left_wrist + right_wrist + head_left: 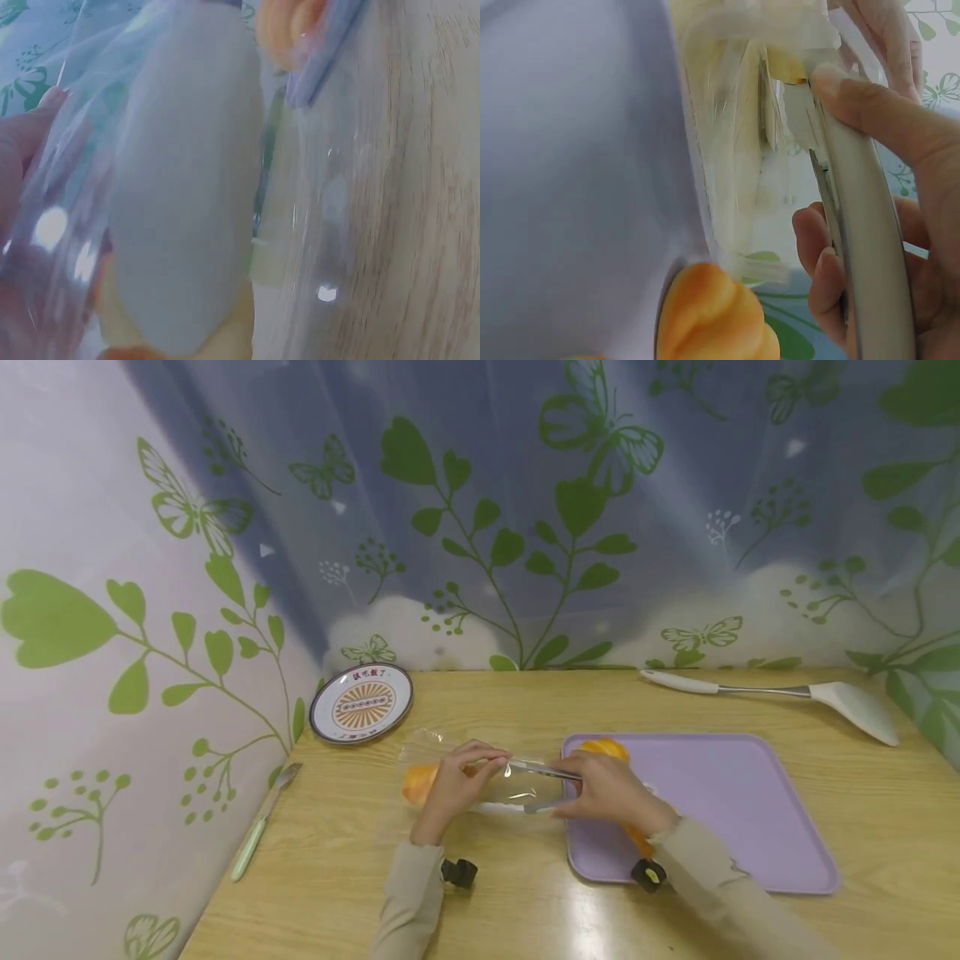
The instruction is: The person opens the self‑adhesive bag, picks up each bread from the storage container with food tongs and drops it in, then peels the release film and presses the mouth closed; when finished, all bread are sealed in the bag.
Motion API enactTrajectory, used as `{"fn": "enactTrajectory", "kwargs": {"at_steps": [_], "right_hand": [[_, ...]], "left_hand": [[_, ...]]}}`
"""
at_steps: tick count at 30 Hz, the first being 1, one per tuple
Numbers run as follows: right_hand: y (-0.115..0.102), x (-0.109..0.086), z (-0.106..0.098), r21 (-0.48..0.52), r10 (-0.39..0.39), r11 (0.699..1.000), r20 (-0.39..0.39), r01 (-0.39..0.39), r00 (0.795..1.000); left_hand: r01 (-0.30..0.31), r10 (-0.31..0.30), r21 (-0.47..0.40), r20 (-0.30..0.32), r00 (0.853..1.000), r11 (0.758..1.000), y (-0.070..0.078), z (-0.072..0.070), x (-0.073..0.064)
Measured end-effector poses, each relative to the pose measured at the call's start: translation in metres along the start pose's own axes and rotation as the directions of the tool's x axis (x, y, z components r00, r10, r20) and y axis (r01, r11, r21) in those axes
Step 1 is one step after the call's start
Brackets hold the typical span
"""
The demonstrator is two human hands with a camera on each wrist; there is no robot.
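From the head view, I work at a wood-grain table (330, 893) backed by a leaf-and-butterfly curtain (480, 468). My two arms reach in from the near edge, a wrist camera (459, 872) on each. My left hand (459, 781), left of the table's middle, pinches a clear bag (521, 783) between thumb and fingers. My right hand (613, 787), over the left edge of the tray (727, 810), has its fingers clamped on the tongs (543, 769), which point left. I count one plate (362, 703) at the far left corner, one fork (264, 827) along the left edge, one spoon (763, 691) by the far right corner, and one bread (420, 783) in the bag. On the tray, orange bread shows on both sides of my right hand; whether it is one piece or more, I cannot tell.

In the left wrist view, the table fills the right side, and my fingers show through plastic at left. One pale end of the tongs reaches down to the bagged bread; whether it grips, I cannot tell.

In the right wrist view, the tray lies at left, one bread at its edge. My thumb presses one arm of the tongs, other fingers curled around them.
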State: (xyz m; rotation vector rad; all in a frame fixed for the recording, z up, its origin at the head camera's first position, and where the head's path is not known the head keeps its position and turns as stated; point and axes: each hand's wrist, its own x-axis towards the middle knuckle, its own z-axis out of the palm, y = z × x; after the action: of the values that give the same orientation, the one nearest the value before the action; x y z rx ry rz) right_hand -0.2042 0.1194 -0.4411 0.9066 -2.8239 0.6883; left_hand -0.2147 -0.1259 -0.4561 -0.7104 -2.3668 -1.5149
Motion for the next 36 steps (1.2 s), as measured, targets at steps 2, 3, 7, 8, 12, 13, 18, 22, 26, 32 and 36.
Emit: {"fn": "enactTrajectory", "kwargs": {"at_steps": [2,3,7,8,12,13,18,22,26,32,36], "right_hand": [[-0.001,0.003,0.002,0.0,0.0,1.0,0.002,0.0,1.0],[-0.002,0.004,0.002,0.0,0.006,1.0,0.006,-0.006,1.0],[-0.005,0.009,0.003,0.012,0.04,0.999,0.042,-0.04,0.998],[-0.005,0.01,0.003,0.016,0.05,0.999,0.053,-0.051,0.997],[-0.006,0.011,0.003,0.033,0.074,0.997,0.081,-0.077,0.994],[-0.006,0.01,0.003,0.031,0.073,0.997,0.084,-0.076,0.994],[-0.001,0.002,0.005,0.019,0.062,0.998,0.071,-0.063,0.996],[0.003,-0.006,-0.001,0.042,0.1,0.994,0.095,-0.105,0.99],[0.01,-0.016,-0.013,0.033,0.138,0.989,0.104,-0.142,0.985],[0.022,-0.033,-0.033,-0.021,0.139,0.99,0.06,-0.137,0.989],[0.025,-0.039,-0.045,-0.051,0.137,0.99,0.051,-0.135,0.989]], "left_hand": [[0.004,-0.004,0.006,0.002,1.0,1.0,0.0,0.0,0.001],[0.003,-0.003,0.012,0.003,1.0,1.0,0.0,0.0,0.001],[-0.01,0.01,0.02,0.01,1.0,1.0,-0.001,0.0,0.003],[-0.017,0.017,0.022,0.011,1.0,1.0,-0.001,0.001,0.003],[-0.034,0.034,0.027,0.012,0.999,0.999,-0.007,0.002,0.002],[-0.038,0.037,0.034,0.008,0.999,0.999,-0.011,0.003,0.001],[0.033,-0.033,0.015,0.023,0.999,0.999,-0.022,0.006,-0.003],[0.126,-0.126,-0.012,0.03,0.992,0.992,-0.02,0.008,-0.005],[0.178,-0.177,-0.022,0.031,0.984,0.984,-0.019,0.012,-0.004],[0.182,-0.182,-0.01,0.003,0.983,0.983,-0.024,0.007,-0.005],[0.177,-0.177,0.011,-0.025,0.984,0.984,-0.029,0.0,-0.006]]}}
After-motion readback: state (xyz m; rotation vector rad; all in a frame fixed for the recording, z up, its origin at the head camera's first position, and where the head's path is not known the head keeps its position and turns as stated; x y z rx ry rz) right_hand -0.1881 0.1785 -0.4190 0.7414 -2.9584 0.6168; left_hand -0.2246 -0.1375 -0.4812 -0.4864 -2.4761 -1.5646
